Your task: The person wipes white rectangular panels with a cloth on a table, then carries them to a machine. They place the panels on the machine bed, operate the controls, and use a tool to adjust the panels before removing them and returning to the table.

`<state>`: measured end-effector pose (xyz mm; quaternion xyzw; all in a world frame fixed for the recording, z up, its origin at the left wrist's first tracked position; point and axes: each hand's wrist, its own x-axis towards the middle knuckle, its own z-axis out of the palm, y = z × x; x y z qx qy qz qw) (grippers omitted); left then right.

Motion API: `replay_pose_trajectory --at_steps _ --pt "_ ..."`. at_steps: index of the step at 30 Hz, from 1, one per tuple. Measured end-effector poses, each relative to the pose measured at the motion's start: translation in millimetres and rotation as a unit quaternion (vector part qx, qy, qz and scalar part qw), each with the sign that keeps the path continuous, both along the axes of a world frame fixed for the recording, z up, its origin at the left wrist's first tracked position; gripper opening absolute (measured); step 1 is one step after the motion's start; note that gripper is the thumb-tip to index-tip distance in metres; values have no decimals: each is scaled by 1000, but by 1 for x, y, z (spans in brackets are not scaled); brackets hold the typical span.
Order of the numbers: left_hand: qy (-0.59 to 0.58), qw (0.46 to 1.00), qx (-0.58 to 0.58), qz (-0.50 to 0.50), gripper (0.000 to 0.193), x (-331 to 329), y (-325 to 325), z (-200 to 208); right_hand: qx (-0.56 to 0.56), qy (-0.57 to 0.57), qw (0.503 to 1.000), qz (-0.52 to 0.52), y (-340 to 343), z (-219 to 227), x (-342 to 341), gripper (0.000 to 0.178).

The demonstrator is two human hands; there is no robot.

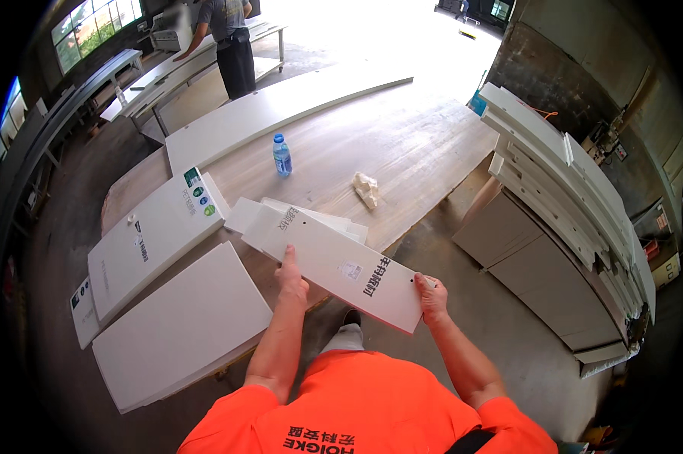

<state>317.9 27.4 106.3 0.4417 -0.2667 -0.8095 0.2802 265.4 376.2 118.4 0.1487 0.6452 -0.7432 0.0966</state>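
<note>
A long, narrow white board [322,256] with dark print and a small label is held between my two hands, tilted down toward the right. My left hand [290,278] grips its near edge toward the left, thumb on top. At the right end, my right hand [431,297] clasps the corner, with the thumb over the face. The fingers beneath the board are hidden. Under and behind its left part, more narrow white boards [349,226] lie on the wooden table [402,136]. Just left of my left hand is a large plain white panel [182,325].
A blue-capped bottle [282,157] and a crumpled pale wad [366,189] stand on the table. Printed white panels [156,238] lie at left, a long white panel [281,113] at the back. Stacked boards [561,181] rise at right. Another person [232,45] works at a far bench.
</note>
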Motion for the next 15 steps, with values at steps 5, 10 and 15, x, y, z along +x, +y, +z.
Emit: replay_pose_trajectory --at_steps 5,10,15 --pt "-38 994 -57 91 67 -51 -78 -13 33 -22 995 92 -83 -12 -92 55" --pt "-329 917 -224 20 92 -44 -78 -39 109 2 927 360 -114 -56 -176 41" --pt "-49 989 -140 -25 83 -50 -27 -55 173 95 848 492 -182 -79 -259 75"
